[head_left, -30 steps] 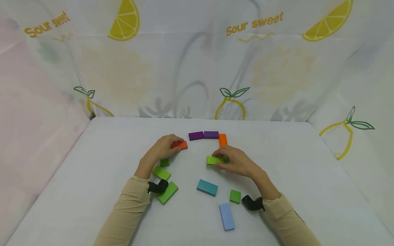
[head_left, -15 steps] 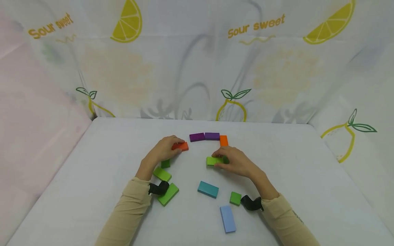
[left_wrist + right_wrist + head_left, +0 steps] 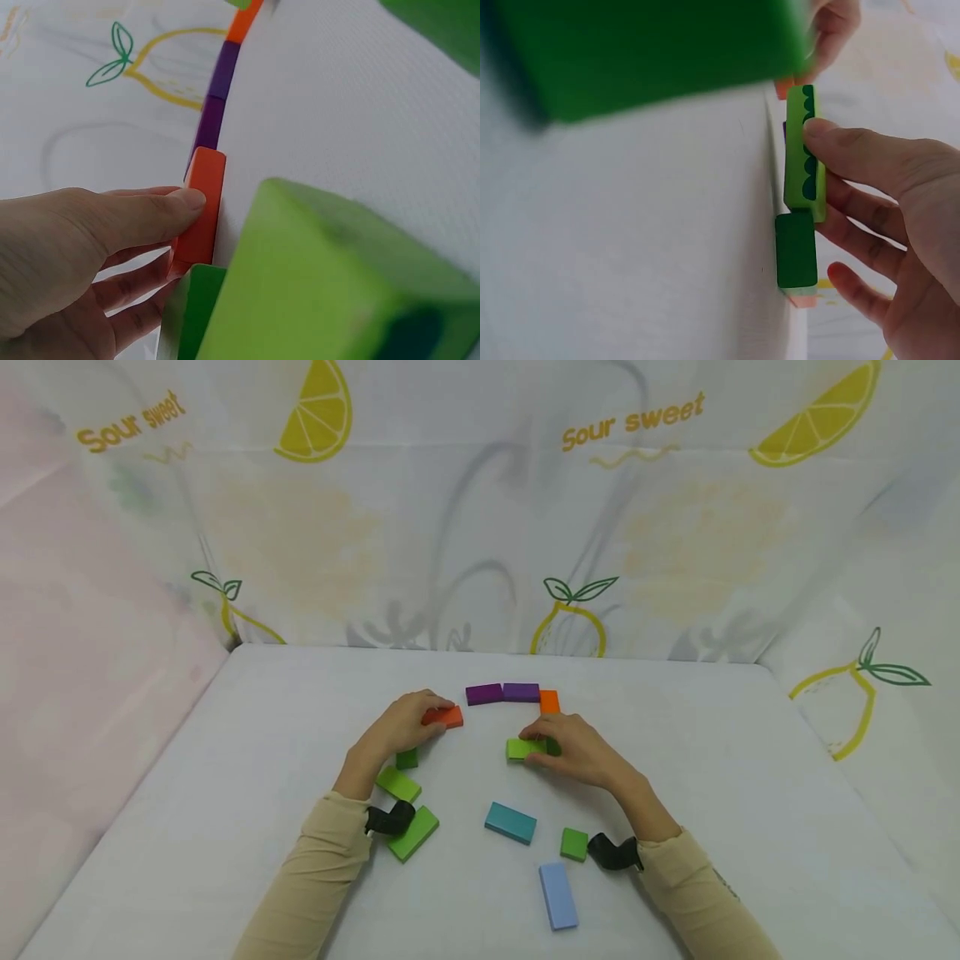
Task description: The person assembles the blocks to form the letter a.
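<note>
In the head view my left hand (image 3: 400,727) pinches an orange-red block (image 3: 452,717) between thumb and fingers. The left wrist view has the thumb on the top of that orange-red block (image 3: 201,206), close to a purple block (image 3: 211,120). My right hand (image 3: 576,750) pinches a light green block (image 3: 519,749). In the right wrist view this light green block (image 3: 799,169) has dark green scallops along one face. A small dark green block (image 3: 796,249) sits beside it; I cannot tell whether they touch.
A dark purple block (image 3: 483,694), a violet block (image 3: 521,692) and an orange block (image 3: 550,701) form the back row. Nearer lie teal (image 3: 511,823), pale blue (image 3: 558,896) and green (image 3: 574,844) blocks. Several green blocks (image 3: 399,783) lie by the left wrist on the white table (image 3: 225,827).
The head view has shifted slightly. Both hands keep their hold on the same blocks with hardly any movement.
</note>
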A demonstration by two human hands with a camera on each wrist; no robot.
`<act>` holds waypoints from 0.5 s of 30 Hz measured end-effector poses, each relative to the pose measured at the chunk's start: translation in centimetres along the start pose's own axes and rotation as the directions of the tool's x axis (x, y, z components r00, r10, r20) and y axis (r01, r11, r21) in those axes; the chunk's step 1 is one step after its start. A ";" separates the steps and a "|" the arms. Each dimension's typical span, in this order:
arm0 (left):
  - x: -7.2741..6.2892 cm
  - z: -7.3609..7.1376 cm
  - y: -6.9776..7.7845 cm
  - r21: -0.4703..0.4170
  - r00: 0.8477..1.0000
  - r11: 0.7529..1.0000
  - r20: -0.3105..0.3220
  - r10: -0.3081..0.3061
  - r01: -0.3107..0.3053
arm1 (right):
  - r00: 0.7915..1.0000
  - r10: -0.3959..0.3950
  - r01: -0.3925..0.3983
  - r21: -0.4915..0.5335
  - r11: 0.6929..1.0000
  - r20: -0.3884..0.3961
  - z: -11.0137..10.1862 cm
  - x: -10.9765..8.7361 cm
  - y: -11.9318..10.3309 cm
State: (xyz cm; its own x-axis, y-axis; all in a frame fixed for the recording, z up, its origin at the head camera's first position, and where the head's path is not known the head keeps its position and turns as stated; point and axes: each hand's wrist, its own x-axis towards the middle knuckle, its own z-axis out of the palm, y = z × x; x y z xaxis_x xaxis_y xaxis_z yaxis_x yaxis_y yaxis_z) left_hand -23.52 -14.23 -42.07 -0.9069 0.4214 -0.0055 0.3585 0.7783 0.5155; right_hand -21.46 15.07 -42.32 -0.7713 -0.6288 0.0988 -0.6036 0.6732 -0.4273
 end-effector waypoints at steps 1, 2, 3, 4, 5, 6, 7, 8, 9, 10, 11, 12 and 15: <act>0.0 0.0 0.0 -0.001 1.000 1.000 0.000 0.001 -0.001 | 1.000 0.001 -0.001 0.002 1.000 0.001 0.0 0.0 0.1; 0.0 0.0 0.0 0.000 1.000 1.000 -0.001 0.004 -0.004 | 1.000 0.003 -0.003 0.003 1.000 0.001 0.1 0.0 0.1; 0.0 0.0 0.0 0.001 1.000 1.000 -0.002 0.006 -0.006 | 1.000 0.005 -0.005 0.002 1.000 0.001 0.1 0.0 0.2; 0.0 0.0 0.0 -0.002 1.000 1.000 -0.003 0.007 -0.007 | 1.000 0.006 -0.006 0.003 1.000 0.002 0.1 0.0 0.3; 0.0 0.0 0.0 -0.001 1.000 1.000 -0.003 0.009 -0.009 | 1.000 0.004 -0.004 0.001 1.000 0.002 0.1 0.1 0.4; 0.0 0.1 0.0 -0.001 1.000 1.000 -0.002 0.009 -0.009 | 1.000 0.000 0.000 -0.001 1.000 0.003 0.2 0.1 0.4; 0.0 0.1 -0.1 -0.002 1.000 1.000 -0.002 0.009 -0.009 | 1.000 -0.002 0.002 -0.005 1.000 0.004 0.3 0.1 0.5; 0.0 0.1 -0.1 -0.004 1.000 1.000 -0.002 0.006 -0.006 | 1.000 -0.005 0.005 -0.009 1.000 0.004 0.3 0.1 0.5; 0.0 0.1 -0.1 -0.006 1.000 1.000 -0.002 0.005 -0.005 | 1.000 -0.008 0.008 -0.014 1.000 0.005 0.4 0.1 0.6; 0.0 0.1 -0.1 -0.007 1.000 1.000 0.000 0.004 -0.004 | 1.000 -0.010 0.010 -0.018 1.000 0.005 0.4 0.2 0.6; 0.0 0.1 -0.1 -0.006 1.000 1.000 0.000 0.005 -0.005 | 1.000 -0.012 0.012 -0.020 1.000 0.005 0.4 0.2 0.6; 0.0 0.1 -0.1 -0.005 1.000 1.000 0.001 0.005 -0.005 | 1.000 -0.011 0.011 -0.022 1.000 0.007 0.4 0.2 0.6; 0.0 0.0 -0.1 -0.003 1.000 1.000 0.008 -0.001 0.001 | 1.000 -0.005 0.006 -0.027 1.000 0.007 0.4 0.2 0.5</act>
State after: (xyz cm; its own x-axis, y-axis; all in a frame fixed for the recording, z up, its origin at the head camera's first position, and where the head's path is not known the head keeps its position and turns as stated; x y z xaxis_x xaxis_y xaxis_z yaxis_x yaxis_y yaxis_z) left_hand -23.58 -14.27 -42.12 -0.9055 0.4241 -0.0133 0.3564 0.7773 0.5185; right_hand -21.84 15.12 -42.91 -0.7665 -0.6352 0.0945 -0.6130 0.6798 -0.4027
